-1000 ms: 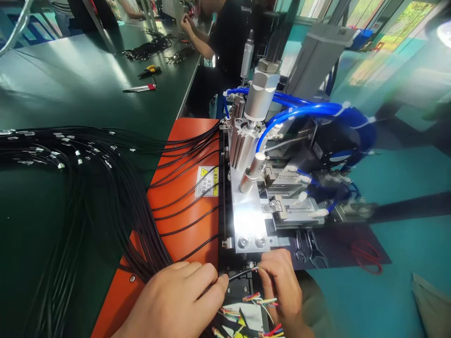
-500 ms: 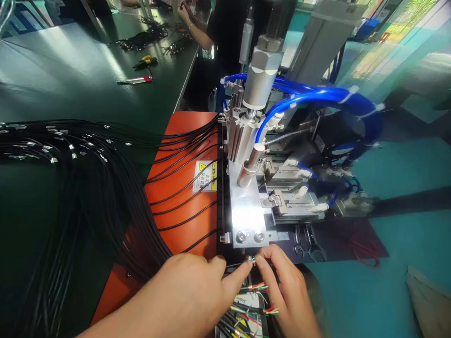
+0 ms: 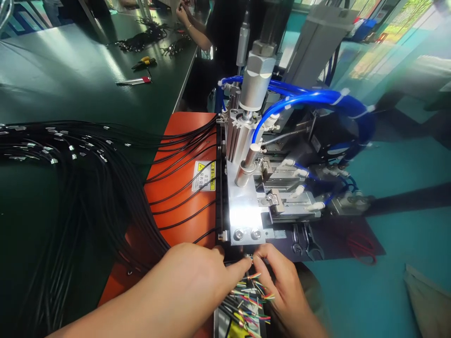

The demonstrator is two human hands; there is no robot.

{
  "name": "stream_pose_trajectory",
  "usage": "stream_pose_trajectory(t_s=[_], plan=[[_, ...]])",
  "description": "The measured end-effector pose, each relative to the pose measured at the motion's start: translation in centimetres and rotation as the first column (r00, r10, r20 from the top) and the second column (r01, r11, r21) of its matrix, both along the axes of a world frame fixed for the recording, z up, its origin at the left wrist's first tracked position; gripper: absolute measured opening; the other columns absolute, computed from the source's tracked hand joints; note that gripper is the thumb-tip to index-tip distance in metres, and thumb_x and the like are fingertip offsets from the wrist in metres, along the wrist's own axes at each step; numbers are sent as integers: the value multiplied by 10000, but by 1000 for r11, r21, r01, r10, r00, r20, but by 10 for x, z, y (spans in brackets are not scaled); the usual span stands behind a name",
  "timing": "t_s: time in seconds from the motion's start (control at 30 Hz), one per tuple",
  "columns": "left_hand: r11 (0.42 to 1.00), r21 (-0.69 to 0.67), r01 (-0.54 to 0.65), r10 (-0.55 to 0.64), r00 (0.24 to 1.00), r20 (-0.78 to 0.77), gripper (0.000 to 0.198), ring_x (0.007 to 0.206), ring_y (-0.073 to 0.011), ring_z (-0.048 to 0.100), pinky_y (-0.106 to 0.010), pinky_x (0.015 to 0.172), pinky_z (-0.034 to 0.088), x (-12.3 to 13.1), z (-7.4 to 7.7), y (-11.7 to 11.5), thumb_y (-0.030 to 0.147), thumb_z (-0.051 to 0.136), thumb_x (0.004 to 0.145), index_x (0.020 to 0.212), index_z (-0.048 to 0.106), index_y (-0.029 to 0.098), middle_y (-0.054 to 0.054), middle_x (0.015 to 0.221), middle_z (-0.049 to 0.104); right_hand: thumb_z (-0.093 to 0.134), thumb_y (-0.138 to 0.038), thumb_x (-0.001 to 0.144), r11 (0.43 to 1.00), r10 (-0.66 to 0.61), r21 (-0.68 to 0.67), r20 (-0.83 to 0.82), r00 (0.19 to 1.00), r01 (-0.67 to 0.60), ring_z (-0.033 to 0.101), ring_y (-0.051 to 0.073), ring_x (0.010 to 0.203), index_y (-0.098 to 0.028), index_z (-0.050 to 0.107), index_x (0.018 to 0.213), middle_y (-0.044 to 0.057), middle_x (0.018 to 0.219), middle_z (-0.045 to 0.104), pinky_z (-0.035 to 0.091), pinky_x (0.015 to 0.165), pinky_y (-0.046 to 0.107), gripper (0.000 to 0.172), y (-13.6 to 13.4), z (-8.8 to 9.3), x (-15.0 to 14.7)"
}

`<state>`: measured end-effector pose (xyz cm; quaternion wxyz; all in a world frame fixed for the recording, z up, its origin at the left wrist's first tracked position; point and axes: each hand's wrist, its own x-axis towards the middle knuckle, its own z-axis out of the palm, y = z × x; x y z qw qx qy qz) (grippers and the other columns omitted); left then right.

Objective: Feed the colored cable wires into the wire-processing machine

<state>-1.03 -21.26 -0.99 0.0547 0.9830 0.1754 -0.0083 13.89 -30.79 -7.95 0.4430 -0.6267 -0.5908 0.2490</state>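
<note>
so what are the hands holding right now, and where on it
The left hand and right hand together pinch one cable end by its stripped tip, fingertips meeting just below the metal plate.

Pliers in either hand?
No, the pliers lie on the far green bench, while the left hand and right hand meet at a wire tip at the machine front.

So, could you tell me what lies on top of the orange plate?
Black cables cross the orange plate, and a yellow warning label sits on it. The left hand covers its near corner, hiding whatever lies there.
</note>
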Motion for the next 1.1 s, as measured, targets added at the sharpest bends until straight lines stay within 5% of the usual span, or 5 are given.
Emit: stream_pose_trajectory(t_s=[0.1, 0.3, 0.53, 0.8, 1.1], plan=[[1000, 13, -4, 4, 1000, 21, 214, 356, -121, 434, -202, 415, 330, 0, -6, 0, 168, 477, 815, 951, 616, 258, 38, 488, 503, 386, -149, 846, 999, -4, 51, -56, 998, 7, 453, 124, 610, -196, 465, 750, -12, 671, 472, 355, 572, 227, 133, 1, -10, 0], [994, 106, -8, 0, 998, 68, 406, 495, -165, 533, -200, 375, 324, -10, -14, -3, 88, 518, 750, 1088, 551, 309, -9, 708, 588, 378, -203, 828, 993, -20, -120, -180, 984, -2, 377, 90, 463, -209, 371, 612, -63, 531, 358, 323, 429, 177, 216, 9, -7, 1], [989, 141, 45, -83, 958, 274, 445, 604, -162, 552, -236, 481, 461, -44, -16, -4, 87, 151, 927, 1088, 564, 128, -66, 727, 578, 428, -264, 789, 968, -112, -246, -284, 952, 40, 401, 105, 524, -193, 424, 597, -47, 555, 406, 330, 499, 197, 205, 8, -1, -1], [985, 171, -28, -27, 950, 311, 436, 526, -135, 494, -212, 470, 447, -34, -3, -3, 71, 217, 922, 820, 637, 126, -27, 588, 532, 452, -290, 751, 946, -151, -319, -292, 945, 53, 387, 116, 526, -190, 445, 579, -38, 546, 412, 309, 498, 219, 199, 12, 11, 1], [983, 181, -8, -52, 945, 324, 417, 532, -143, 476, -225, 464, 405, -33, -6, -1, 64, 230, 916, 826, 633, 122, -31, 594, 518, 363, -404, 841, 945, -241, -313, -473, 847, 94, 466, 135, 563, -185, 474, 635, -12, 578, 476, 374, 535, 234, 320, 5, 9, -3]])
